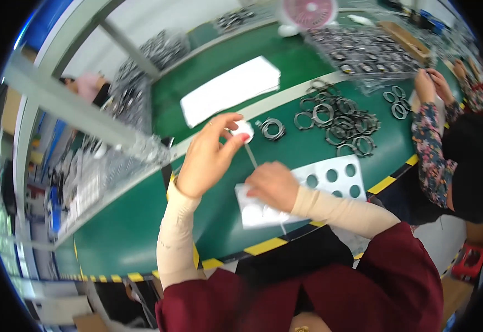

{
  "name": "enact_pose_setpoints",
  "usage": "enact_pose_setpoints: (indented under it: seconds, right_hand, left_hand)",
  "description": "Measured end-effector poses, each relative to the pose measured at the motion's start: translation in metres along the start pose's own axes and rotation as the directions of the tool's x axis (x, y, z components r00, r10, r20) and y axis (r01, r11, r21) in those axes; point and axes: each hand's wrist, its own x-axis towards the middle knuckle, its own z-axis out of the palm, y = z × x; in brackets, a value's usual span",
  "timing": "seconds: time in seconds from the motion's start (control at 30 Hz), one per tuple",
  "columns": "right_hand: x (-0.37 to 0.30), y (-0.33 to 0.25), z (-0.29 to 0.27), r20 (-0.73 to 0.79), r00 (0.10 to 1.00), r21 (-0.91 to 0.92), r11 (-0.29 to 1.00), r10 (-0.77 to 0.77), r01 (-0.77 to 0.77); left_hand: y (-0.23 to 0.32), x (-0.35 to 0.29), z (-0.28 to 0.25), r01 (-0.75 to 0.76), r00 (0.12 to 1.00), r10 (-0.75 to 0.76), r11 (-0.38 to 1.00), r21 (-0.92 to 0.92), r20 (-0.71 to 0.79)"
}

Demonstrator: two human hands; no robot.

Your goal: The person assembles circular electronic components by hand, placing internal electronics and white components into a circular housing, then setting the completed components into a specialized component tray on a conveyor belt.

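Note:
My left hand (208, 155) is raised over the green table, pinching a small white disc (243, 131) between thumb and fingers. A thin pale strip (251, 157) runs from below the disc toward my right hand (275, 186). That hand is low over a white sheet with rows of round holes (323, 187), its fingers curled together and slightly blurred. What its fingertips hold is hidden. Green shows through the holes right of my right wrist; white round shapes lie on the sheet's left part. Just beyond my hands sits a small stack of grey rings (273, 129).
A pile of dark and grey rings (341, 122) lies right of centre, with more rings (398, 102) farther right. White paper (230, 91) lies behind a pale rail. Bagged parts (363, 50) and a pink fan (309, 12) stand at the back. A co-worker's hands (432, 86) work at right.

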Motion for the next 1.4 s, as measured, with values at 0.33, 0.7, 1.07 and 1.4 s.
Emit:
enact_pose_setpoints:
  seconds: [0.33, 0.7, 1.07, 1.4]
  right_hand:
    - [0.008, -0.002, -0.009, 0.078, 0.988, 0.078, 0.987, 0.132, -0.138]
    - [-0.003, -0.013, -0.018, -0.057, 0.914, -0.035, 0.916, -0.401, 0.4]
    - [0.003, 0.02, -0.059, -0.734, 0.673, 0.182, 0.981, 0.092, 0.063]
    - [0.002, 0.016, -0.06, -0.649, 0.758, 0.235, 0.964, 0.061, 0.124]
  left_hand:
    - [-0.074, -0.076, 0.039, 0.527, 0.849, -0.451, 0.74, -0.418, 0.273]
    - [-0.069, -0.069, 0.039, 0.707, 0.707, -0.48, 0.496, -0.505, 0.519]
    - [-0.006, 0.061, 0.14, -0.364, 0.931, 0.331, 0.791, 0.492, 0.156]
    - [-0.004, 0.045, 0.157, -0.17, 0.978, 0.119, 0.932, 0.319, 0.173]
